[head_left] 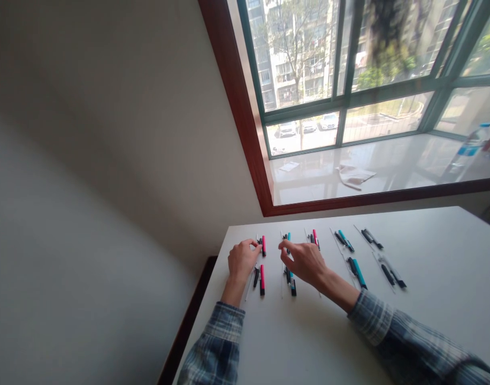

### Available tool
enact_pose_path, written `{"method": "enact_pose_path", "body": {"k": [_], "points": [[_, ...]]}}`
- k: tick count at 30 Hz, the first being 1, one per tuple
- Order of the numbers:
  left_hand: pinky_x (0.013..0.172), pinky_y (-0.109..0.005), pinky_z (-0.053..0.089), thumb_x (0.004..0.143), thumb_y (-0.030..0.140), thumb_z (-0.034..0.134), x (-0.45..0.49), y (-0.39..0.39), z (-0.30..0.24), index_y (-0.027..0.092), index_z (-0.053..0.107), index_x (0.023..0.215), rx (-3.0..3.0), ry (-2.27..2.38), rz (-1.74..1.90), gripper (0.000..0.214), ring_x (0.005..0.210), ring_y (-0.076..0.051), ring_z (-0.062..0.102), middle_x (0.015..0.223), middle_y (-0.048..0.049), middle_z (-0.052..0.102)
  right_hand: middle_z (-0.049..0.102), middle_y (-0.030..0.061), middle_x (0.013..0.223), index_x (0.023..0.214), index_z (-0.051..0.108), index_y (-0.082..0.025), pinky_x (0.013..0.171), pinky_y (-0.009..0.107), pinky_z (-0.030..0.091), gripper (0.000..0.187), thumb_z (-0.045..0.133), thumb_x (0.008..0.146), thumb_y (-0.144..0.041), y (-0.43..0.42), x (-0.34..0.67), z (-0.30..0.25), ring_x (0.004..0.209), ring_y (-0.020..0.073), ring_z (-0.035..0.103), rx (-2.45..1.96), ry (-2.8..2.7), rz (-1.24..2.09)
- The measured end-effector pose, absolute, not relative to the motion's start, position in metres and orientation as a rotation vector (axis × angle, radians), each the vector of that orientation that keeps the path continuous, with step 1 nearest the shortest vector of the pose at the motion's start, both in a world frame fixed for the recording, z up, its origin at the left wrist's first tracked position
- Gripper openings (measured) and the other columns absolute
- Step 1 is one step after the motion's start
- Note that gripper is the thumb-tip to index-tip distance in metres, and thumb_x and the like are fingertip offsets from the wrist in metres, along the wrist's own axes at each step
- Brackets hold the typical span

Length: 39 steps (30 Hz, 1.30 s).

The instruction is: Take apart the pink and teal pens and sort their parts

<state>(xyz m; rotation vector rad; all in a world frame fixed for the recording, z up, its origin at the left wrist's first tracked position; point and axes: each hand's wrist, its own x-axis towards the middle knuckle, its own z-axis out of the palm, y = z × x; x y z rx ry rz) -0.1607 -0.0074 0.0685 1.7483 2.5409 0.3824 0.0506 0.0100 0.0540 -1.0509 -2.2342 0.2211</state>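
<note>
While the left hand (242, 259) pinches a black part (260, 241) beside a pink barrel (263, 244), the right hand (307, 263) gapes.

Long plaid sleeves (215, 342), dark blue, grey and whitish; checked cuffs (371, 316).

Daylight's coming through the window (344, 100), kinda blown out outside; shiny glare on the sill (401, 166), wall (108, 176) pretty dim with a soft diagonal shadow.
</note>
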Motion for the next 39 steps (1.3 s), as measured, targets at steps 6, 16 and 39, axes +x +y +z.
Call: {"method": "enact_pose_path", "body": {"k": [6, 16, 39], "points": [[0.066, -0.03, 0.041, 0.087, 0.053, 0.063, -0.16, -0.009, 0.067, 0.03, 0.079, 0.089, 1.706, 2.561, 0.37, 0.028, 0.083, -0.027, 0.07, 0.087, -0.0082, 0.078, 0.07, 0.0018, 0.062, 0.103, 0.072, -0.019, 0.052, 0.024, 0.023, 0.022, 0.051, 0.098, -0.02, 0.005, 0.046, 0.052, 0.049, 0.0129, 0.058, -1.057, -2.27, 0.225], [0.065, -0.03, 0.041, 0.084, 0.045, 0.068, -0.159, -0.015, 0.061, 0.029, 0.08, 0.088, 1.661, 2.529, 0.55, 0.02, 0.08, -0.025, 0.069, 0.085, -0.0081, 0.078, 0.068, 0.0026, 0.06, 0.106, 0.074, -0.02, 0.052, 0.024, 0.025, 0.024, 0.05, 0.099, -0.021, -0.005, 0.043, 0.052, 0.049, 0.0132, 0.057, -1.033, -2.31, 0.245], [0.06, -0.027, 0.036, 0.089, 0.048, 0.064, -0.16, -0.014, 0.071, 0.025, 0.08, 0.091, 1.793, 2.294, 0.973, 0.029, 0.058, -0.016, 0.055, 0.059, 0.0012, 0.06, 0.066, 0.0027, 0.069, 0.09, 0.067, -0.017, 0.06, 0.028, 0.049, 0.044, 0.059, 0.093, -0.06, 0.025, 0.042, 0.043, 0.062, 0.0163, 0.061, -0.894, -1.505, 1.228]]}}
